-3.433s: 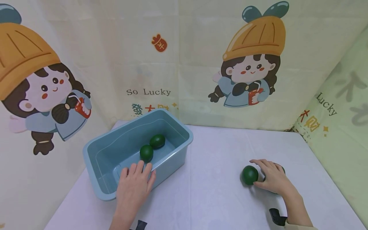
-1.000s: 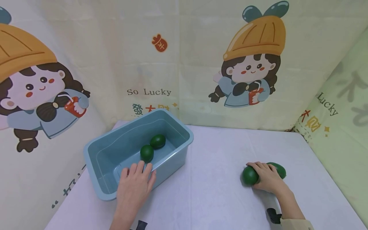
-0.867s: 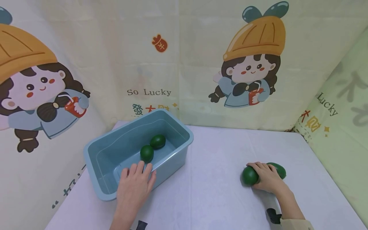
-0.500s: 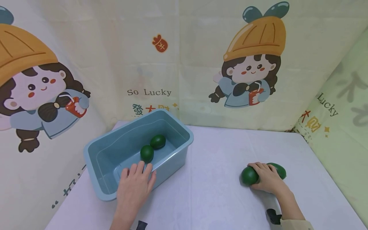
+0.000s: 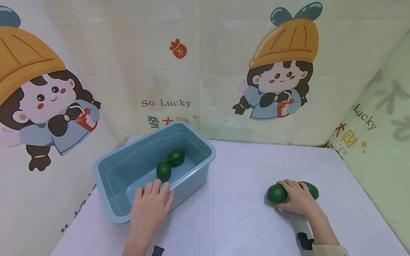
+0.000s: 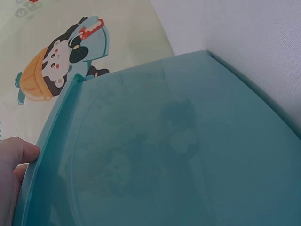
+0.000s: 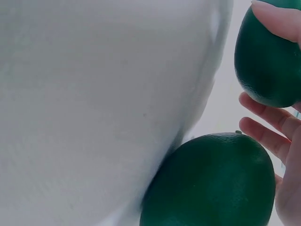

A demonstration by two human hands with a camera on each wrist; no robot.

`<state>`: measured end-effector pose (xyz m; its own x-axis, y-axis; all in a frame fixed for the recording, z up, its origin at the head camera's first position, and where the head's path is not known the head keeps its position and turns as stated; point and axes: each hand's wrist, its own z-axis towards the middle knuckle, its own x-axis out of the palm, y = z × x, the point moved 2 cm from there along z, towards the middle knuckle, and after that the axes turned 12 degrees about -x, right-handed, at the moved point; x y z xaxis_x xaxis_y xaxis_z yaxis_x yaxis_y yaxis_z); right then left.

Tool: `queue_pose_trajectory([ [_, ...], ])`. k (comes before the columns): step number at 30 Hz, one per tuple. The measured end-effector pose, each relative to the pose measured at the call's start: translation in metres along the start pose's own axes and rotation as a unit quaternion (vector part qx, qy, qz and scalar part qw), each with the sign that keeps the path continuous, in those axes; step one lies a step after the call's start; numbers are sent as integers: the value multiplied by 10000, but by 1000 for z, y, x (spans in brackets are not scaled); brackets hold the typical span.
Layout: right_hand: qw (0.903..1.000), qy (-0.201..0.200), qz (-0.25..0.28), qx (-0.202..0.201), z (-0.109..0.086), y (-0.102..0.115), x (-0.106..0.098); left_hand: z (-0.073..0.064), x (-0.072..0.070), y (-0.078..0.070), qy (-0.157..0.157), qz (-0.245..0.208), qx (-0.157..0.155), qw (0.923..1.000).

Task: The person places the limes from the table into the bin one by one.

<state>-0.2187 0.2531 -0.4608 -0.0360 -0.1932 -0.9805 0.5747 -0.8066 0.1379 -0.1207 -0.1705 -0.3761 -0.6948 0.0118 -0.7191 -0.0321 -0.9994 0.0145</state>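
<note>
My left hand (image 5: 148, 202) grips the near rim of a light blue plastic bin (image 5: 192, 181), fingertips hooked over its edge. The left wrist view shows the bin's outer wall (image 6: 188, 141) and fingers (image 6: 21, 149) at the rim. Inside lie two dark green, egg-shaped avocados, a rounder-looking one (image 5: 163, 171) and another (image 5: 175, 157) behind it. On the right, my right hand (image 5: 298, 197) holds a third avocado (image 5: 277, 193) between thumb and fingers, low over the table. Another avocado (image 5: 310, 189) lies beside that hand, partly hidden by it; the right wrist view shows it (image 7: 211, 183) close up.
A white cloth covers the table (image 5: 237, 170). Printed curtains (image 5: 217, 71) with cartoon figures hang behind and at both sides. Black straps (image 5: 305, 241) show by the wrists, and a beige sleeve (image 5: 330, 250) covers the right forearm.
My right hand has moved left from over the farther-right avocado and taken hold of the left one, which has since turned and shifted slightly left. My left hand stays on the bin.
</note>
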Motion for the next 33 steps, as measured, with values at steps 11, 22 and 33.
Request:
queue_pose_trajectory([
  [11,9999,-97,-59,112,4,3,-8,-1,1,0,58,96,-17,9999],
  [22,9991,-410,-62,45,8,9,-18,0,-1,0,61,15,0,10000],
  [33,9983,-566,-111,5,20,13,-32,0,-1,0,7,27,10,10000],
])
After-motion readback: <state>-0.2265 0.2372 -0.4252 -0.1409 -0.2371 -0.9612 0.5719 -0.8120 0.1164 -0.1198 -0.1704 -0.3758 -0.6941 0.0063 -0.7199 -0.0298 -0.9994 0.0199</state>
